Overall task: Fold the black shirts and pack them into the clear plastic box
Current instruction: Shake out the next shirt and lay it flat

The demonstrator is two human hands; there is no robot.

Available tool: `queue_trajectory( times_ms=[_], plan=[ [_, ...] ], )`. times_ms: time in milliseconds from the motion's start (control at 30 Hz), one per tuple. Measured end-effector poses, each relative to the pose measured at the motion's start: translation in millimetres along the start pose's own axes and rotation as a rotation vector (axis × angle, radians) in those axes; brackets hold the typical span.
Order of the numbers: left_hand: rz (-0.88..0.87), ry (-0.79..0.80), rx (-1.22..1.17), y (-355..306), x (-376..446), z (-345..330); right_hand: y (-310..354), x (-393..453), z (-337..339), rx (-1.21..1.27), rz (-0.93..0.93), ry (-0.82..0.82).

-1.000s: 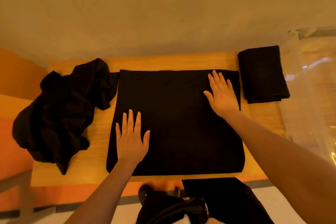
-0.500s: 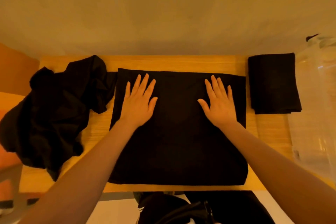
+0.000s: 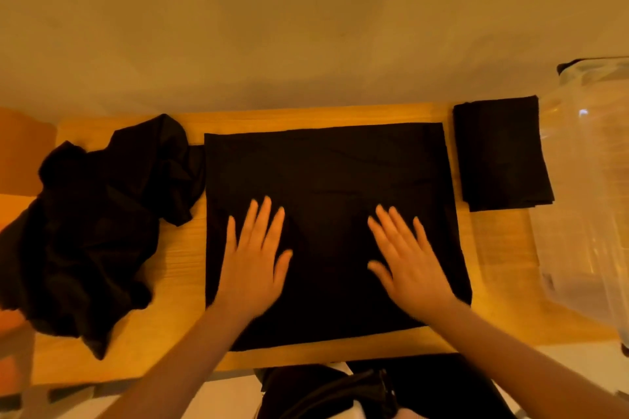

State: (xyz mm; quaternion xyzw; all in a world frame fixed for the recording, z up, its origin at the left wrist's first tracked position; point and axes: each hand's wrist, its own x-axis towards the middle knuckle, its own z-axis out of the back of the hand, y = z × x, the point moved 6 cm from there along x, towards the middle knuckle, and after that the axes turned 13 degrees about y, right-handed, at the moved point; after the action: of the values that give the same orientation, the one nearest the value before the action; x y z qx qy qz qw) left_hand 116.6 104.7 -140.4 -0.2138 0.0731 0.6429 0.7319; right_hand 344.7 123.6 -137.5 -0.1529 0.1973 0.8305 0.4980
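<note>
Centrally, a half-folded black shirt (image 3: pixel 326 197) is pressed flat on the worktop (image 3: pixel 503 282) by the left hand (image 3: pixel 253 265) and right hand (image 3: pixel 408 269), each grip wide, fingers straight. A folded shirt (image 3: pixel 500 153) is seen upper right, beside the clear plastic box (image 3: pixel 589 180); crumpled shirts (image 3: pixel 102 221) are heaped left.

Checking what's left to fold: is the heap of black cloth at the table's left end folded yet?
Not folded. The heap lies crumpled in loose bunches, part hanging off the table.
</note>
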Motion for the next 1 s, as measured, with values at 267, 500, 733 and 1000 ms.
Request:
queue_trajectory(
  times_ms=[267,500,733,1000],
  plan=[
    [0.018,0.138,0.074,22.3,-70.0,-54.6,-48.9,-80.2,-67.3,-0.045,-0.071,0.016],
    [0.026,0.137,0.125,26.8,-74.5,-52.9,-60.9,-107.7,-73.1,-0.029,-0.144,0.013],
    [0.035,0.140,0.143,44.3,-132.2,-71.7,-63.4,-145.0,-76.6,0.032,-0.312,0.029],
    [0.021,0.192,0.191,59.2,-161.8,-92.7,-28.5,-143.2,-97.9,0.018,-0.317,0.081]
  ],
)
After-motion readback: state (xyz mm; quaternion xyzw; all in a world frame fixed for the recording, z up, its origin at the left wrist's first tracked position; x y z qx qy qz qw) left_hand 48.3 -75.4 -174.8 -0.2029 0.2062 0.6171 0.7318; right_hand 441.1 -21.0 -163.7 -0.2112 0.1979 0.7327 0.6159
